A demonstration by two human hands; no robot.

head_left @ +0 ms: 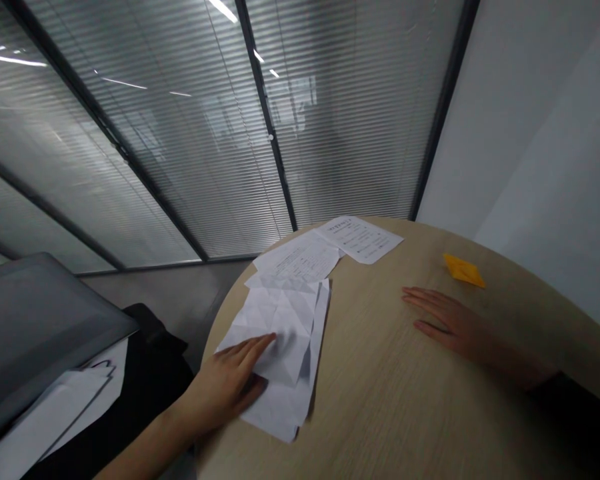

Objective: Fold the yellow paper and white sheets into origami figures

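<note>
My left hand (235, 380) lies with fingers stretched out on a small stack of creased white paper (285, 327) at the table's left side. Fold lines cross the top sheet, and its right edges lift a little. On the right, my right hand (445, 320) rests flat on the bare wood, thumb apart from the fingers, with nothing in it. Just beyond it lies a folded orange paper piece (464, 271), not touched by the hand.
The round wooden table (375, 373) carries printed sheets (363, 239) at its far edge, partly overlapping other papers. At lower left, a grey case-like object (45, 333) sits above folded white papers (65, 400). Glass panels with blinds (350, 133) stand behind the table, a white wall (545, 120) to the right.
</note>
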